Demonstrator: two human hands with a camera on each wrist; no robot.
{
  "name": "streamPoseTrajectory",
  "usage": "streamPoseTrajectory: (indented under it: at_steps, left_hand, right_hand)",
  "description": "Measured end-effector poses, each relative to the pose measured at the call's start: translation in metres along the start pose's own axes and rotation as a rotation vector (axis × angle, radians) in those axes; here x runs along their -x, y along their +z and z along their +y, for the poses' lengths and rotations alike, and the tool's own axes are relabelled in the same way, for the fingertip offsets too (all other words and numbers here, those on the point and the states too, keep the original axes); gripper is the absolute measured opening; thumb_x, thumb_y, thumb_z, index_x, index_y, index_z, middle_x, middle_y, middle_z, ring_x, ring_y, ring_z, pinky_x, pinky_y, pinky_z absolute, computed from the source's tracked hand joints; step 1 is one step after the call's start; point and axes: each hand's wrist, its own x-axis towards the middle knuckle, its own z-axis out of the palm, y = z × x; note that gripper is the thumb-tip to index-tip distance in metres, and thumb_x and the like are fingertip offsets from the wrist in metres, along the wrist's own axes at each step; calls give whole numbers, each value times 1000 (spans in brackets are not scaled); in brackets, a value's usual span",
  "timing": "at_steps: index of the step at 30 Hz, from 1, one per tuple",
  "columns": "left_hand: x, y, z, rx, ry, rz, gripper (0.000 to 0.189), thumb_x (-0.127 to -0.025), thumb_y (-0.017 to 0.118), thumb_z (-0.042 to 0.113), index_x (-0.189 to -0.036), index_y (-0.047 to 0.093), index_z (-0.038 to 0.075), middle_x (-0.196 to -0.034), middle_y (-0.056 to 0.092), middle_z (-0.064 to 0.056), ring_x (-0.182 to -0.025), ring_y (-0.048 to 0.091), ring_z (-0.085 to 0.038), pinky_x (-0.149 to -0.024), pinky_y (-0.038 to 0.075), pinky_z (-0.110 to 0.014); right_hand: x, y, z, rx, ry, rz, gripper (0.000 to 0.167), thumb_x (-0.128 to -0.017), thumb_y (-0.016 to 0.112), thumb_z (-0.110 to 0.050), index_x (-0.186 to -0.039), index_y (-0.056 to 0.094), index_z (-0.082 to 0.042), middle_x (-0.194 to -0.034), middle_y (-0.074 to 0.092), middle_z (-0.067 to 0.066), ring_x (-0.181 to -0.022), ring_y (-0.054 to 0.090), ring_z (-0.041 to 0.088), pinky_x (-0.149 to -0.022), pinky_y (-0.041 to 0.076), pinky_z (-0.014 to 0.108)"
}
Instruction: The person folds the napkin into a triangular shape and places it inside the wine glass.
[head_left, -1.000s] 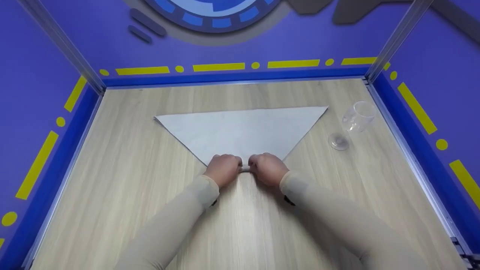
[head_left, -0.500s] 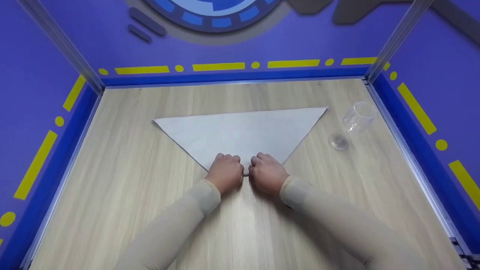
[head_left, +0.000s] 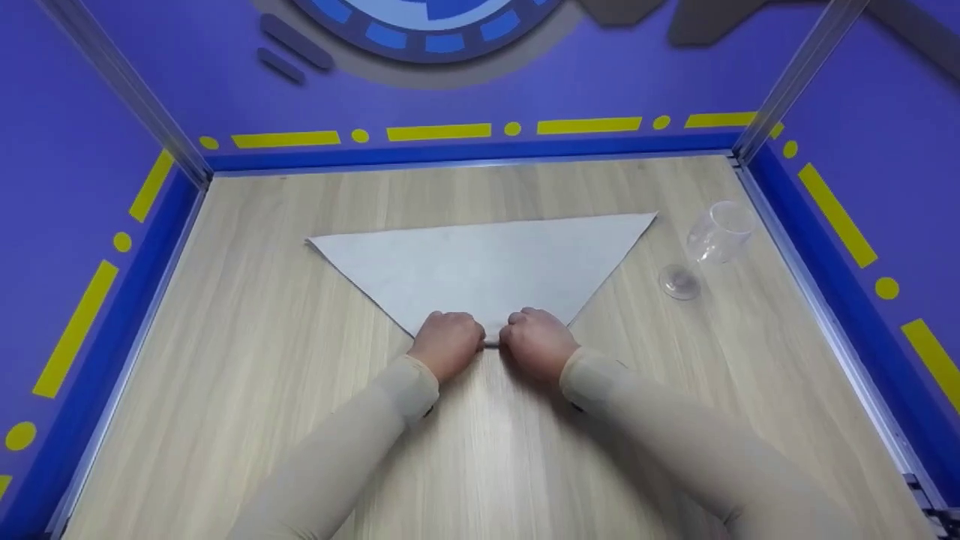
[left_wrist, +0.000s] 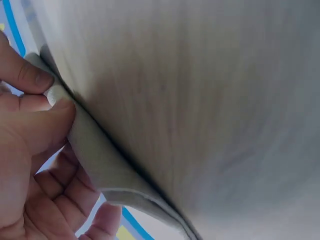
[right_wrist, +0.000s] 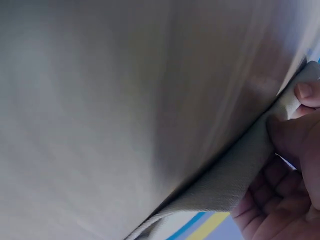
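A pale grey cloth napkin (head_left: 480, 270) lies on the table, its long straight side away from me and its slanted sides narrowing toward me. My left hand (head_left: 448, 345) and right hand (head_left: 538, 346) grip its short near edge side by side, with a small gap between them. In the left wrist view, the left thumb (left_wrist: 47, 125) presses on the folded-over cloth (left_wrist: 105, 155), and the fingers are curled behind it. The right wrist view has the right thumb (right_wrist: 290, 135) on the turned edge (right_wrist: 235, 175) in the same way. The far fingertips are partly hidden.
A clear stemmed glass (head_left: 720, 234) stands on the wood-grain table (head_left: 247, 360), right of the napkin. Blue-purple panels (head_left: 480, 97) with yellow marks enclose the back and both sides, joined by metal corner posts.
Both hands dipped slightly toward me, fingers stretching forward, then drew back a little with fingers curled again. The thin rolled edge between them sits slightly nearer; the napkin's far left corner shifted slightly.
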Motion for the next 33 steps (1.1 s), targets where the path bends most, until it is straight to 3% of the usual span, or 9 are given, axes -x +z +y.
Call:
streamPoseTrajectory:
  at_steps: [4,7,10,14,18,25,29,33]
  left_hand:
    - [-4,-1,-8,247,-138,-41,12,-98,73,26,-91,71,16,-81,72,0,-72,60,-21,-76,50,-44]
    - [-6,0,-10,316,-189,-42,11,-98,73,25,-92,67,18,-81,69,1,-72,56,-20,-79,48,-45]
    - [-7,1,-8,208,-159,-3,9,-97,72,21,-89,71,17,-80,68,0,-73,58,-22,-78,46,-45]
    - [-4,1,-1,-58,-79,55,14,-96,67,19,-87,77,16,-81,66,-4,-77,62,-27,-79,46,-45]
    - [1,-2,7,-210,-11,47,20,-98,62,17,-87,79,13,-85,65,-5,-79,64,-27,-79,48,-45]
    - [-1,-10,6,-187,-26,-44,18,-95,75,26,-90,79,10,-86,69,-7,-80,68,-28,-75,54,-46]
    - [-5,-10,1,-129,-40,-72,19,-91,81,30,-91,80,10,-86,72,-7,-80,70,-28,-74,57,-47]
    - [-7,-8,-2,-99,-51,-47,17,-92,80,27,-87,80,10,-83,72,-7,-76,70,-28,-71,57,-47]
  right_hand:
    - [-6,-4,4,-201,129,-64,12,-97,68,-5,-86,69,-9,-80,68,7,-75,64,25,-72,56,43]
    - [-10,-5,5,-294,209,-74,14,-99,68,-9,-86,65,-11,-78,66,6,-73,62,24,-72,55,44]
    - [-10,-4,3,-235,190,-48,11,-98,68,-8,-87,67,-11,-79,67,7,-73,63,26,-71,56,45]
    - [-6,-3,-2,-15,90,-2,11,-97,65,-8,-91,75,-8,-85,66,9,-79,62,28,-73,55,44]
    - [-1,-7,-5,140,44,-14,16,-99,65,-12,-91,78,-7,-89,63,8,-85,57,27,-76,53,42]
    - [-1,-14,0,122,-23,-122,14,-102,64,-9,-98,77,-5,-89,65,9,-80,61,27,-72,56,40]
    - [-2,-13,5,86,-33,-126,14,-103,64,-8,-97,77,-7,-88,65,9,-77,64,26,-67,57,39]
    - [-4,-11,6,42,-19,-96,12,-100,67,-8,-93,77,-9,-84,66,8,-73,65,25,-63,57,40]
